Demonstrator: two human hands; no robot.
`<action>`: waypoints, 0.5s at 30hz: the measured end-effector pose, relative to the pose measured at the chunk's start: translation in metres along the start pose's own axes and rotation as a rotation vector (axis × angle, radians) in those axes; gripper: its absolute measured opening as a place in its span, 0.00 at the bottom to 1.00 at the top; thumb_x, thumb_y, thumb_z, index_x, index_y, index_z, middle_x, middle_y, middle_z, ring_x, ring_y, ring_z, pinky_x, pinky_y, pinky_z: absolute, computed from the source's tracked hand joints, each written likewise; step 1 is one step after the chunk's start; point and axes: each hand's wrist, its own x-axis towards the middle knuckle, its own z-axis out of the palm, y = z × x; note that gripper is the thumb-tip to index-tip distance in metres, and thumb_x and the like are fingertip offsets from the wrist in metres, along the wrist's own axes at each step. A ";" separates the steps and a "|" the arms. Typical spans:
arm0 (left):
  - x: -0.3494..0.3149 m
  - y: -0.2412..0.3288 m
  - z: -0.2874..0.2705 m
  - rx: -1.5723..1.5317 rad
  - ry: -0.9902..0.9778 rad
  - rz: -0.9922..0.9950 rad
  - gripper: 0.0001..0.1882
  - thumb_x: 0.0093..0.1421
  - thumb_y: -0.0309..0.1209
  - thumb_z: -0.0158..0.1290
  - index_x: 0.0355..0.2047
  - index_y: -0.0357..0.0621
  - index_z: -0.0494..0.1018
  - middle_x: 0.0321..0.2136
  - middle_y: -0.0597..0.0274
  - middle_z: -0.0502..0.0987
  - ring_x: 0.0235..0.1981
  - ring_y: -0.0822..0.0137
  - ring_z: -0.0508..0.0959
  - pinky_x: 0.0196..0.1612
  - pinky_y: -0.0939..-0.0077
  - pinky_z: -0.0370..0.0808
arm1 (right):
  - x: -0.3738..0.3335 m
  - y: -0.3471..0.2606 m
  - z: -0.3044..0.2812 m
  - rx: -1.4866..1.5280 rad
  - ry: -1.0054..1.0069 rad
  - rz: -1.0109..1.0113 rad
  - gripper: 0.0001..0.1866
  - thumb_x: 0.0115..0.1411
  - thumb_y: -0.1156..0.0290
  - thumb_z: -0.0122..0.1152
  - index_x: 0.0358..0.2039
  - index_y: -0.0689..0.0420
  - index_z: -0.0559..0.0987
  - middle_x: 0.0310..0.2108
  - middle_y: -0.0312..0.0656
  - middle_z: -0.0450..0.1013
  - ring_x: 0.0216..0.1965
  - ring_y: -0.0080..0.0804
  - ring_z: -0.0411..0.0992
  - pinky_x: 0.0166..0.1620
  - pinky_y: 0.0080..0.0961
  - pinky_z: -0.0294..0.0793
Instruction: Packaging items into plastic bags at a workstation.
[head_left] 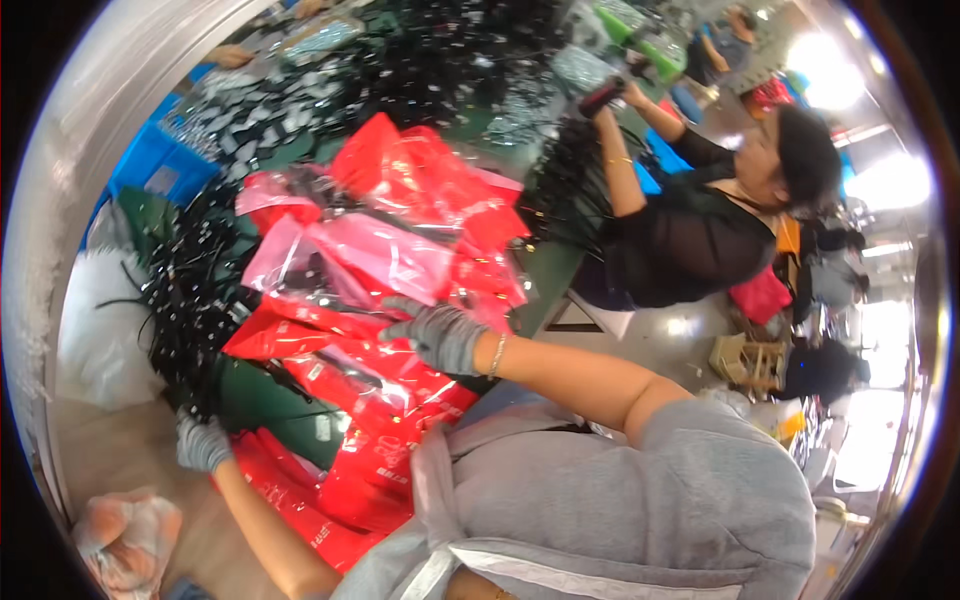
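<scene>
My right hand (445,336), in a grey knit glove, lies on a pile of red and pink plastic bags (400,245). Its fingers are stretched out and spread over the shiny film. At the lower left, my left hand (203,443), gloved the same way, is closed at the lower end of a bundle of black cables (190,320) hanging over the table edge. Its fingertips are partly hidden among the cables. More red bags (290,490) lie between my forearms, against my grey apron. Dark contents show through some clear bag fronts.
The green table (265,405) carries a large heap of small dark and clear pieces (390,80). A blue crate (165,160) and a white sack (105,330) stand at left. A co-worker (690,230) at right holds a dark object. A wooden stool (750,358) stands behind.
</scene>
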 end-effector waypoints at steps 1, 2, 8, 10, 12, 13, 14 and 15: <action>-0.004 0.004 -0.021 0.021 0.036 0.012 0.27 0.45 0.43 0.65 0.48 0.58 0.73 0.39 0.61 0.80 0.37 0.56 0.80 0.41 0.61 0.75 | -0.005 -0.002 -0.003 -0.053 -0.001 -0.019 0.26 0.50 0.75 0.57 0.53 0.46 0.75 0.64 0.47 0.56 0.59 0.43 0.63 0.54 0.34 0.69; -0.005 0.000 -0.032 0.017 0.048 0.013 0.27 0.45 0.43 0.65 0.48 0.58 0.73 0.39 0.61 0.80 0.37 0.56 0.80 0.41 0.61 0.75 | -0.005 -0.004 -0.005 -0.104 -0.013 -0.065 0.27 0.50 0.74 0.58 0.54 0.45 0.75 0.64 0.47 0.57 0.57 0.43 0.64 0.54 0.36 0.69; -0.030 -0.044 -0.096 0.000 0.259 0.192 0.17 0.50 0.36 0.57 0.42 0.51 0.75 0.41 0.61 0.77 0.47 0.57 0.74 0.49 0.56 0.69 | -0.026 -0.035 -0.001 -0.283 0.144 -0.249 0.25 0.53 0.67 0.57 0.54 0.46 0.74 0.59 0.44 0.62 0.55 0.42 0.65 0.54 0.44 0.66; -0.057 -0.039 -0.129 -0.011 0.363 0.427 0.18 0.49 0.35 0.57 0.42 0.52 0.76 0.41 0.62 0.77 0.47 0.58 0.74 0.49 0.56 0.68 | -0.025 -0.046 -0.009 -0.189 0.008 -0.291 0.33 0.54 0.55 0.60 0.61 0.46 0.67 0.63 0.48 0.58 0.61 0.44 0.59 0.60 0.42 0.60; -0.096 -0.016 -0.159 -0.065 0.473 0.752 0.18 0.46 0.32 0.56 0.40 0.54 0.76 0.39 0.64 0.76 0.48 0.60 0.73 0.51 0.56 0.66 | -0.032 -0.062 -0.016 -0.113 0.244 -0.460 0.39 0.51 0.52 0.63 0.63 0.49 0.62 0.63 0.46 0.56 0.62 0.43 0.58 0.62 0.42 0.57; -0.117 0.002 -0.172 -0.108 0.496 0.840 0.17 0.45 0.31 0.56 0.39 0.55 0.77 0.39 0.66 0.76 0.48 0.61 0.73 0.52 0.56 0.65 | -0.039 -0.067 -0.019 -0.040 0.476 -0.600 0.46 0.49 0.49 0.65 0.65 0.52 0.58 0.64 0.44 0.55 0.63 0.42 0.56 0.64 0.41 0.54; -0.138 0.020 -0.187 -0.112 0.532 0.944 0.16 0.46 0.31 0.55 0.39 0.57 0.77 0.39 0.67 0.76 0.49 0.63 0.73 0.53 0.55 0.64 | -0.045 -0.069 -0.018 -0.028 0.483 -0.608 0.46 0.49 0.49 0.65 0.65 0.52 0.58 0.64 0.44 0.55 0.63 0.42 0.56 0.64 0.41 0.54; -0.155 0.034 -0.200 -0.116 0.569 1.050 0.16 0.47 0.31 0.55 0.39 0.59 0.77 0.40 0.69 0.75 0.49 0.64 0.73 0.53 0.55 0.62 | -0.049 -0.073 -0.018 -0.140 0.344 -0.638 0.51 0.48 0.43 0.65 0.67 0.49 0.53 0.66 0.47 0.52 0.66 0.45 0.52 0.66 0.43 0.47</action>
